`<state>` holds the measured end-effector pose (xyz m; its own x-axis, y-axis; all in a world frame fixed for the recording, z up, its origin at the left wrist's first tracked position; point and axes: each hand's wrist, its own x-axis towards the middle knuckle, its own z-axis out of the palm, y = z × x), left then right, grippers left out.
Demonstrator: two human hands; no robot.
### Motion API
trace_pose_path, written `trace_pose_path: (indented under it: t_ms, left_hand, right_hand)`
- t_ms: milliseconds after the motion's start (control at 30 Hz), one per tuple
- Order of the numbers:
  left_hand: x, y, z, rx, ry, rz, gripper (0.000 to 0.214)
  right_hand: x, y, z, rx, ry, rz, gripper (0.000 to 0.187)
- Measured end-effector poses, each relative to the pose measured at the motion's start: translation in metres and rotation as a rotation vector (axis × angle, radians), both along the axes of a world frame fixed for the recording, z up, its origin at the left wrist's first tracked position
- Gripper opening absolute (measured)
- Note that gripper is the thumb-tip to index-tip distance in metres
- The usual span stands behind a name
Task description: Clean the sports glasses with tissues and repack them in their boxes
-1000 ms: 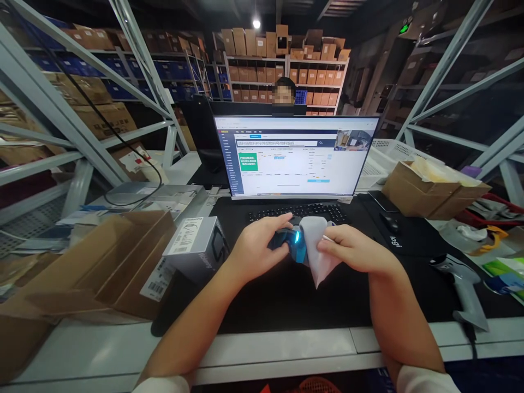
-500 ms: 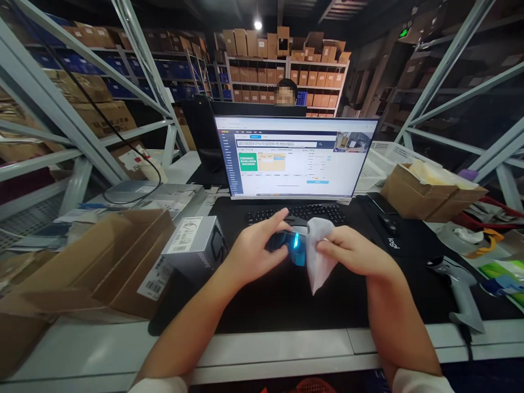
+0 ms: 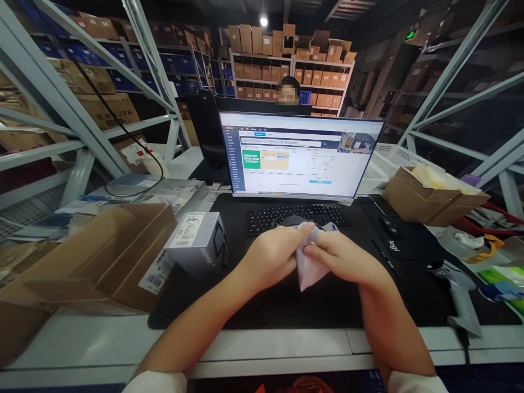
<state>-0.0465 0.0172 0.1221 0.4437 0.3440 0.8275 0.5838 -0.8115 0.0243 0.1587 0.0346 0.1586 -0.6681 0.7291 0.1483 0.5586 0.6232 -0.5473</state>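
Note:
Both my hands are closed on a pale pinkish-white cloth (image 3: 308, 274) above the black desk mat (image 3: 286, 300). My left hand (image 3: 268, 259) pinches the cloth's upper edge with thumb and fingers. My right hand (image 3: 341, 257) grips it from the right. Just behind my fingers, in front of the black keyboard (image 3: 297, 214), shows the top of a dark computer mouse (image 3: 290, 220); I cannot tell whether either hand touches it. Its blue light is out of sight.
A lit monitor (image 3: 298, 158) stands behind the keyboard; another person sits beyond it. A grey product box (image 3: 196, 243) and open cardboard boxes (image 3: 102, 256) lie left. At right are another mouse (image 3: 388, 224), a barcode scanner (image 3: 460, 292) and a carton (image 3: 426, 194).
The glowing blue mouse that my left hand held has dropped out of sight behind my hands. My left hand has moved onto the cloth, and both hands have come together on it.

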Motion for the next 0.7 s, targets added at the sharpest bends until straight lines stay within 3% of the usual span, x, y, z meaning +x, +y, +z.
trace_pose_path:
  t_ms: [100,233,367,433,500,600,700]
  left_hand:
    - [-0.009,0.001,0.002,-0.114,-0.109,-0.010,0.075]
    - [-0.016,0.004,0.002,-0.242,-0.290,0.035,0.078]
    - [-0.013,0.007,0.003,-0.196,-0.429,0.138,0.056]
    - [-0.013,0.009,0.005,-0.134,-0.478,0.203,0.042]
    - [-0.014,0.010,0.008,-0.078,-0.511,0.250,0.036]
    - [-0.018,0.014,0.009,-0.016,-0.543,0.281,0.035]
    - [-0.023,0.018,0.006,0.047,-0.561,0.292,0.034]
  right_hand:
    - [0.017,0.010,0.003,-0.054,0.083,0.048,0.044]
    - [0.032,0.022,-0.002,-0.139,0.251,-0.021,0.052]
    - [0.018,0.026,-0.021,-0.011,0.582,-0.316,0.055]
    - [0.001,0.025,-0.030,0.122,0.819,-0.488,0.050]
    - [-0.018,0.021,-0.035,0.187,1.096,-0.573,0.043]
    - [-0.046,0.011,-0.036,0.054,1.450,-0.514,0.037]
    - [-0.063,0.001,-0.035,-0.229,1.533,-0.388,0.042]
